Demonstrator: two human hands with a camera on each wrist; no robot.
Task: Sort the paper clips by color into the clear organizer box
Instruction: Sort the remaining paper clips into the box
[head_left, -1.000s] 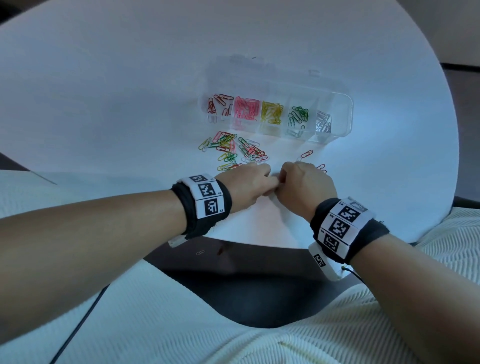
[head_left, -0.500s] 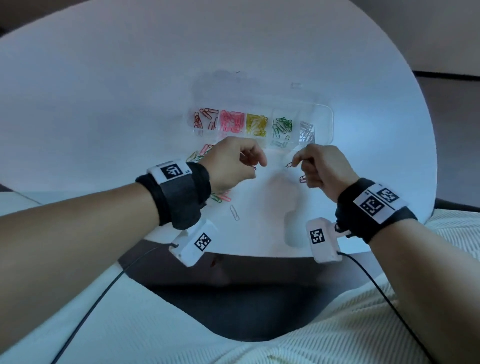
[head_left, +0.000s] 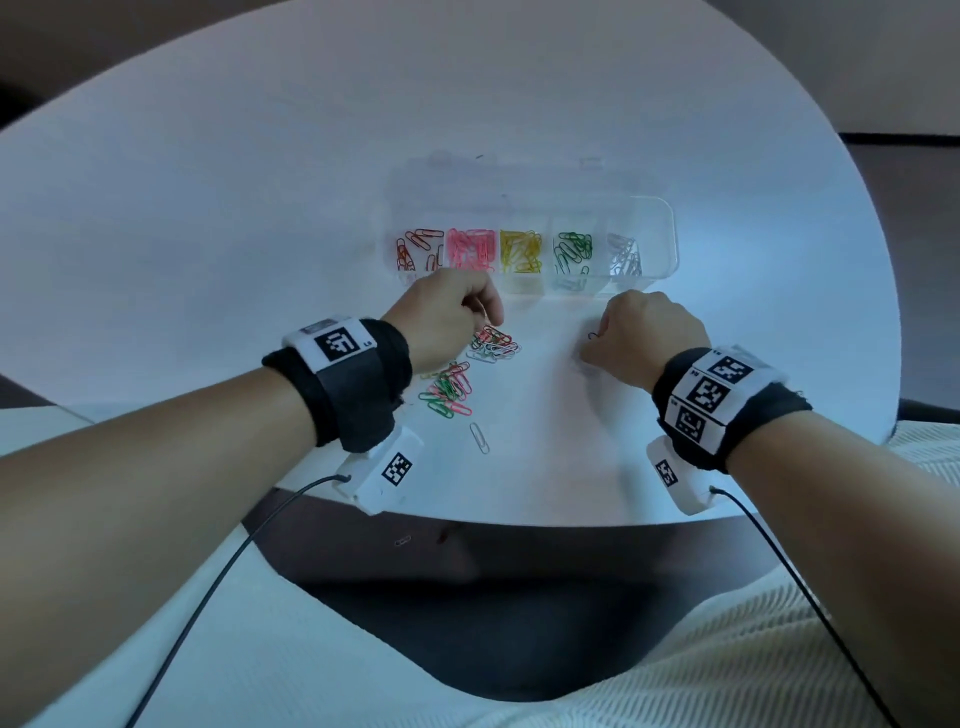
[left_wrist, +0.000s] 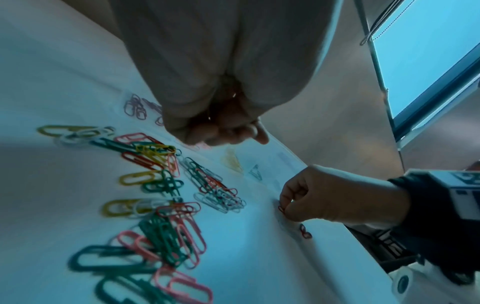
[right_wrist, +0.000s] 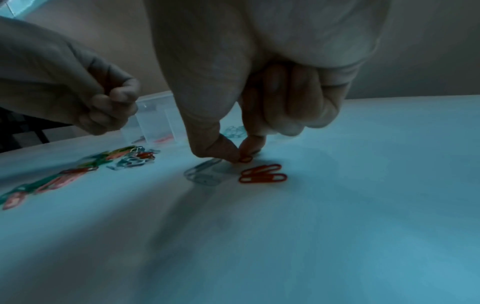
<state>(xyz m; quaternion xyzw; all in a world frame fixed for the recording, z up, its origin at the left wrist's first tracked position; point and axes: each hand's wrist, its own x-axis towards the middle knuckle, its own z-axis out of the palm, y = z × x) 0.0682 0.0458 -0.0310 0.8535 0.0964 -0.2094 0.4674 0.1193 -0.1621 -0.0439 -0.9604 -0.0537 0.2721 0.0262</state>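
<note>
Right hand (right_wrist: 259, 102) dropped to table, pinching red clip (right_wrist: 245, 159) | left hand (head_left: 447, 317) curled, contents unclear | organizer box (head_left: 660, 244): clips sorted by color

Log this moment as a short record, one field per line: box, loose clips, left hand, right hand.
box: clear organizer box open on white table; compartments left to right hold red, pink, yellow, green, silver clips
loose clips: mixed pile near left hand; two red clips beside right hand
left hand: left hand above pile, fingers curled; contents unclear
right hand: right hand pinches a red clip at the table
</note>
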